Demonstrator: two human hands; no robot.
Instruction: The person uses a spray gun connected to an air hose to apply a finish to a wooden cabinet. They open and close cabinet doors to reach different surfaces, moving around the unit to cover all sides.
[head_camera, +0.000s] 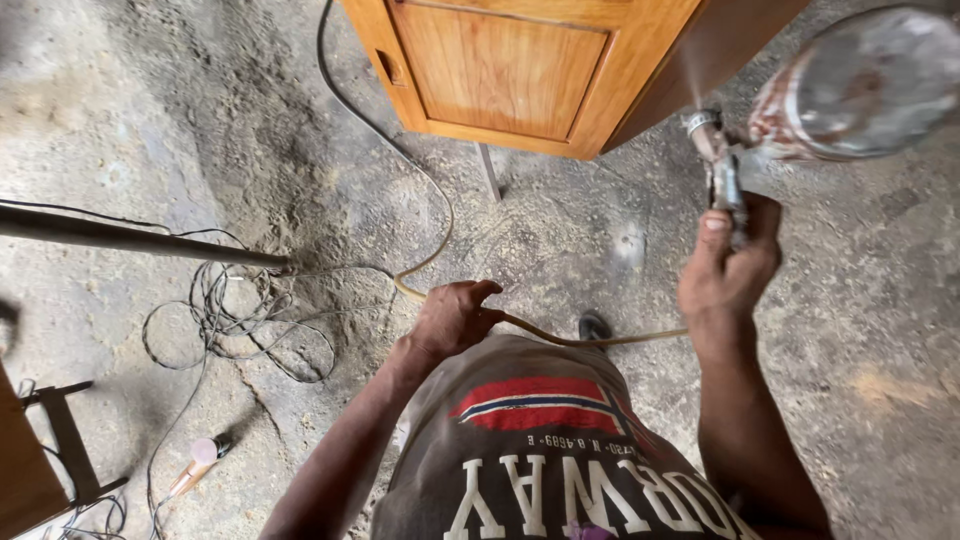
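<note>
Both hands are busy in the head view: the right hand (728, 268) has its fingers wrapped tight round the grip of a spray gun (800, 110) aimed at the lower corner of the wooden cabinet (520, 70), while the left hand (455, 318) curls loosely closed on the yellowish air hose (600, 340) at waist height, so spraying seems under way, and the next pass calls for steady aim with hose slack kept free. The gun's cup is blurred, its trigger finger hidden, and the cabinet is cut off at the top edge.
</note>
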